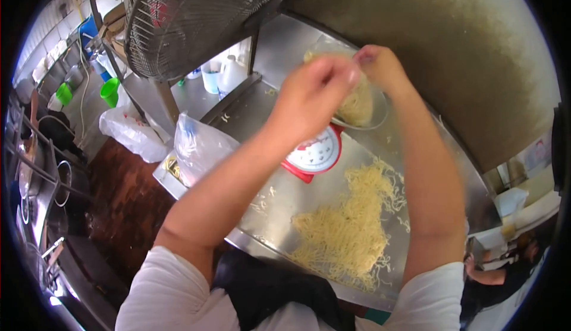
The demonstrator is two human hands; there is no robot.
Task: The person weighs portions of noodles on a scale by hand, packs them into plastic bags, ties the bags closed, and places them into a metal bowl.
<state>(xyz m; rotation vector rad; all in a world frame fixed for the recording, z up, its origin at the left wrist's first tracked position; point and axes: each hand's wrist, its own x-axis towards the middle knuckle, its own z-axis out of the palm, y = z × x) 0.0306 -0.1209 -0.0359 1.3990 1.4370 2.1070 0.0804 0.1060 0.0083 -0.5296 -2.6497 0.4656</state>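
A red kitchen scale with a white dial stands on the metal table, with a round metal pan on top. In the pan sits a clear plastic bag of noodles, partly hidden by my hands. My left hand, somewhat blurred, is closed above the bag's near side, thumb against the fingers. My right hand pinches beside it at the top of the bag. The exact grip on the plastic is hard to see. Nearer to me, a spread heap of loose yellow noodles lies on the table.
A large fan stands at the upper left. Clear plastic bags lie at the table's left edge. Beyond are white jugs and a green cup. A wall rises behind the table. Another person is at far right.
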